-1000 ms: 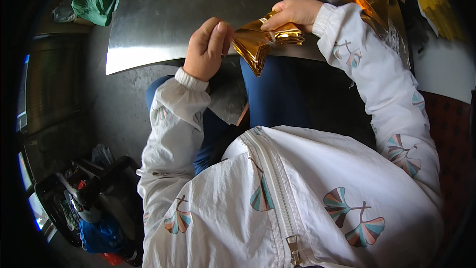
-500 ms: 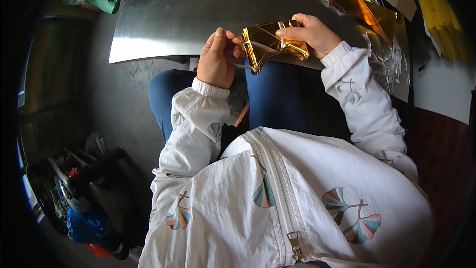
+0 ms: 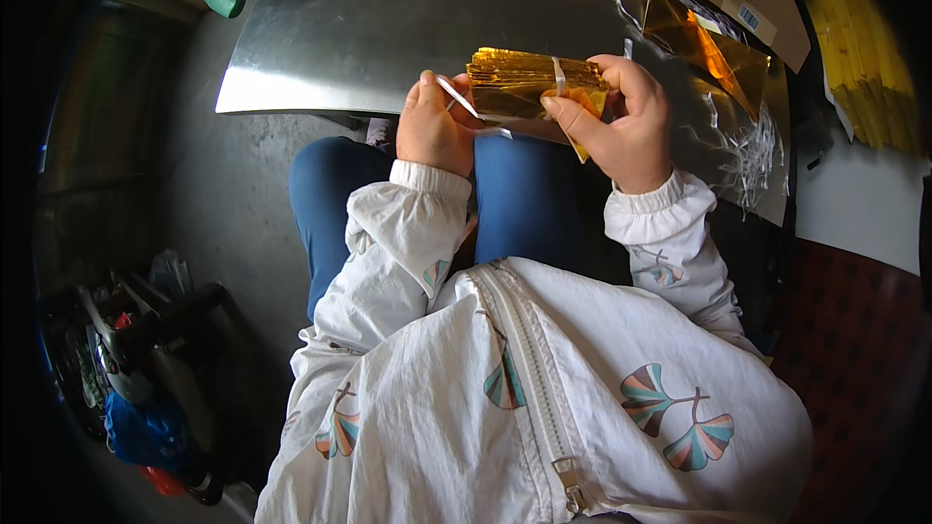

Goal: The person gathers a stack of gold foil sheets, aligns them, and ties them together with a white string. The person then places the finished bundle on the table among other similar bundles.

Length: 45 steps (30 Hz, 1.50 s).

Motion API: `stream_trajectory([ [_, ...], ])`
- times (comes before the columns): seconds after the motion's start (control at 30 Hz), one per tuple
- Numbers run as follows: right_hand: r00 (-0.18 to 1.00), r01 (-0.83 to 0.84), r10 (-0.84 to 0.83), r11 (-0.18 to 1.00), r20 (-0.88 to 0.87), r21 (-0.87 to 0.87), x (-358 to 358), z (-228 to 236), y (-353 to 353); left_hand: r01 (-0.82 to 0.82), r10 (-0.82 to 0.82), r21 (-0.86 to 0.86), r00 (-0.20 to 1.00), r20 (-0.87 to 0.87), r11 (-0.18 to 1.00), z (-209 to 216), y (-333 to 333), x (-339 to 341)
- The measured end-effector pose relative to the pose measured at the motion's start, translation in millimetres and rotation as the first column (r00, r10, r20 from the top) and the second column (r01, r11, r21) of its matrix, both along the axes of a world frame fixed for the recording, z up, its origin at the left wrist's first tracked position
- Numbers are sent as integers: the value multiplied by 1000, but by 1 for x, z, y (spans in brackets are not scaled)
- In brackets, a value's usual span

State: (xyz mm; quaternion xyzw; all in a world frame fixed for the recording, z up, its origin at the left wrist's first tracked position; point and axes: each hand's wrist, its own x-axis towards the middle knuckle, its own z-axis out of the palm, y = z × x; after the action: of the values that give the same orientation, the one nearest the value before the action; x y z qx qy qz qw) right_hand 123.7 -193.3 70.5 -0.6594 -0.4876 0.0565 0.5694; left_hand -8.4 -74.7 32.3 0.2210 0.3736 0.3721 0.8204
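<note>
Two hands (image 3: 636, 126), one gold bundle (image 3: 515, 82), one white band (image 3: 559, 76) across.

What appears to be a small handcraft workshop: a shiny metal surface (image 3: 359, 24) spans the top of the frame, with a pleated gold foil bundle (image 3: 515, 63) held over its near edge. At upper right lie gold foil sheeting (image 3: 670, 24), tangled white strips (image 3: 755, 157), cardboard (image 3: 791, 31) and yellow material (image 3: 864, 63). A hard grey floor (image 3: 233, 175) shows at left.

The foil bundle (image 3: 515, 87) is gold, the strip (image 3: 457, 97) white, the trousers (image 3: 524, 199) blue, the white jacket (image 3: 417, 427) patterned with teal-and-pink leaves (image 3: 699, 442).
</note>
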Motion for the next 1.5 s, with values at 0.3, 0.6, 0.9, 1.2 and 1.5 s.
stream_trajectory([
  [0.3, 933, 18, -29, 999, 359, 36, -22, -1, -9, -39, 106, 405, 984, -142, 913, -5, 7, -11],
  [0.6, 934, -2, -4, 1000, 357, 16, -26, -15, -5, -66, 82, 381, 996, -26, 922, -2, 9, -12],
  [0.9, 911, 51, -105, 988, 399, 144, -45, -29, 11, -305, 308, 253, 951, 30, 918, 11, 25, -2],
  [1.2, 982, 16, -17, 1000, 186, 7, -44, -34, 22, -300, 355, 307, 924, -141, 903, 0, 36, -5],
  [1.5, 962, -255, 239, 959, -128, -123, -20, -25, 30, 97, -3, 205, 910, -415, 974, -11, 38, -29],
])
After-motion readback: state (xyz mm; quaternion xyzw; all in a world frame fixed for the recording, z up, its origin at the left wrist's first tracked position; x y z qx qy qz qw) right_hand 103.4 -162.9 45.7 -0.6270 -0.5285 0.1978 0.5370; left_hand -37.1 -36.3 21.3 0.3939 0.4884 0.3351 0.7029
